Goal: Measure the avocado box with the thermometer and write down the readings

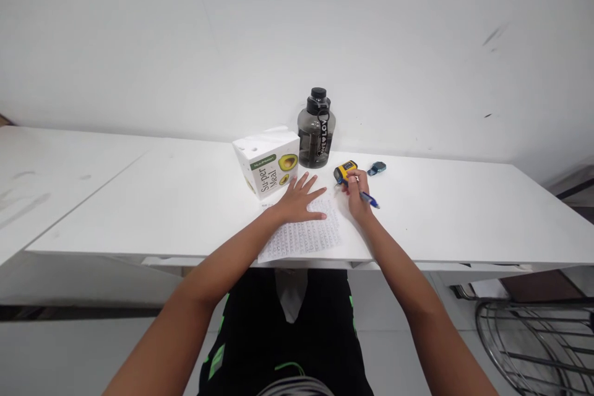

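Observation:
A sheet of paper covered in rows of handwriting lies at the desk's front edge. Across its upper part my left hand rests flat with fingers spread. My right hand grips a blue pen at the sheet's upper right; the pen's tip is hard to make out. Just beyond those fingers sits a yellow and black tape measure. Behind my left hand stands a white box with avocado pictures and the words "Su-per Meal".
A dark translucent water bottle stands upright between the box and the wall. A small teal object lies right of the tape measure. The white desk backs onto the wall. A metal wire rack is on the floor at lower right.

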Action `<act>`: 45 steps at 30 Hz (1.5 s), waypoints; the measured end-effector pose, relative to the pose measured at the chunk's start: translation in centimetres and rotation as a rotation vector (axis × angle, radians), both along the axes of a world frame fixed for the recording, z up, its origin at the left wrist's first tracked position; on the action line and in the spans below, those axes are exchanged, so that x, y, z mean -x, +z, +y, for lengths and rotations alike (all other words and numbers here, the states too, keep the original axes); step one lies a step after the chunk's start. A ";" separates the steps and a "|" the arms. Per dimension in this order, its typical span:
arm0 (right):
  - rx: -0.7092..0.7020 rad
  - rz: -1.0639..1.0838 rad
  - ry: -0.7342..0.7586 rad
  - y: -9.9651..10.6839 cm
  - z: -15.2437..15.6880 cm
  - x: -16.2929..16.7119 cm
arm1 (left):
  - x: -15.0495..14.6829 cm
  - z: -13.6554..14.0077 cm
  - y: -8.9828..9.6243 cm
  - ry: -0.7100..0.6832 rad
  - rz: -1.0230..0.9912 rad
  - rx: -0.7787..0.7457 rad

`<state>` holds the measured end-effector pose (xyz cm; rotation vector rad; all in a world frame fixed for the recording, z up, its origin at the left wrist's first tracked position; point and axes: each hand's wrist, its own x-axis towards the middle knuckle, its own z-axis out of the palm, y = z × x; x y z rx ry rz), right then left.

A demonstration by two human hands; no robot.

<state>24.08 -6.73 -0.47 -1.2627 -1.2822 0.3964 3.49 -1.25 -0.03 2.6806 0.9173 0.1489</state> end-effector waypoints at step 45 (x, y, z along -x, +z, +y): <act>0.389 -0.071 0.194 0.3 0.9 1.0 | 0.0 -0.1 1.2 0.012 0.074 0.089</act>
